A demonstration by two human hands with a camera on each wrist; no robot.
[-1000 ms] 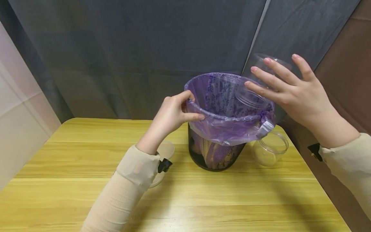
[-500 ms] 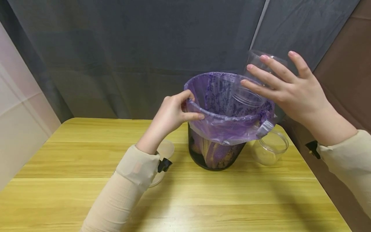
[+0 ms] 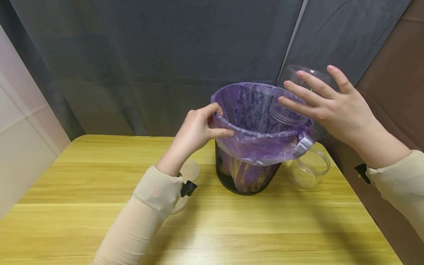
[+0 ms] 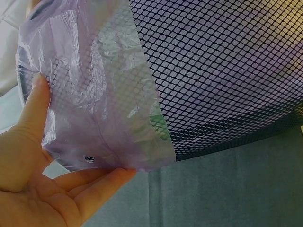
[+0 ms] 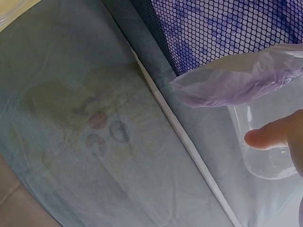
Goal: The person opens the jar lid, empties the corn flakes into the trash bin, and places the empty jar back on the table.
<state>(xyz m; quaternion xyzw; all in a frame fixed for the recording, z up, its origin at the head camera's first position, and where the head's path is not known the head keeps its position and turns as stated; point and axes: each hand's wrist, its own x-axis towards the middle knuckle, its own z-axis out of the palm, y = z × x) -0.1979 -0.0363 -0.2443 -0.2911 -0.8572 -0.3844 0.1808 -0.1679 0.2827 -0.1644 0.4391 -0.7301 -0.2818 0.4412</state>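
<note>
A black mesh wastebasket (image 3: 245,178) stands on the table, lined with a purple bin bag (image 3: 256,145) folded over its rim. My left hand (image 3: 198,127) grips the near-left rim through the bag, thumb outside in the head view. My right hand (image 3: 338,106) holds a clear plastic jar (image 3: 287,115) by its side, fingers spread along it. The jar tips mouth-down over the right part of the basket's opening. One digit shows against the jar wall (image 5: 265,163) in the right wrist view. What lies at the bottom of the bag is hidden.
Another clear jar (image 3: 309,173) stands upright on the table (image 3: 265,235), right of the basket. Two clear round lids, one at the back (image 3: 190,170) and one nearer (image 3: 180,204), lie partly behind my left sleeve. A grey curtain (image 3: 149,66) hangs behind.
The right hand and its jar shift slightly left and up, then back right and down, still tilted over the basket. The left hand stays on the rim.
</note>
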